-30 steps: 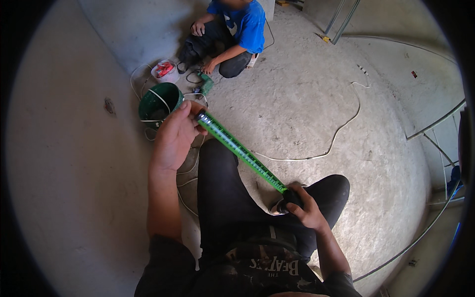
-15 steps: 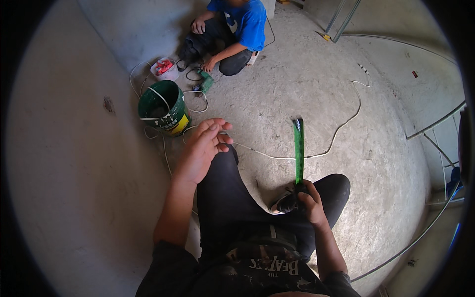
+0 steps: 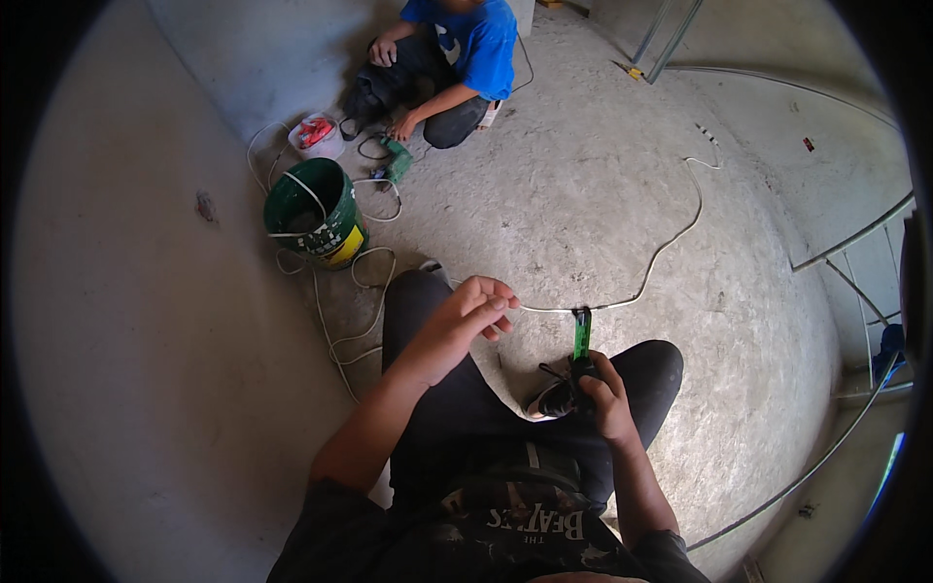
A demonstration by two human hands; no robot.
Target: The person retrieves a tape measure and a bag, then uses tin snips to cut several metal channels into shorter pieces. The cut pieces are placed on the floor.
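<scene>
My right hand (image 3: 606, 396) is closed round a dark tape measure (image 3: 583, 372) above my bent right leg. A short length of green blade (image 3: 582, 335) sticks out from it, away from me, with a dark hook at its tip. To the left of the blade my left hand (image 3: 476, 316) hovers over my left knee. Its fingers are loosely bent and apart, and nothing shows in them. Beneath the hands a white cable (image 3: 643, 290) runs across the concrete floor.
A green bucket (image 3: 314, 209) and a smaller white bucket with red contents (image 3: 318, 136) stand by the left wall. Beyond them, a person in a blue shirt (image 3: 488, 58) crouches with one hand near a green power drill (image 3: 396, 161). Metal profiles (image 3: 671, 44) lean at the far right.
Much of the green blade has gone back into the tape measure. My left hand has moved right and slightly nearer, toward the blade. My right hand has stayed nearly in place.
</scene>
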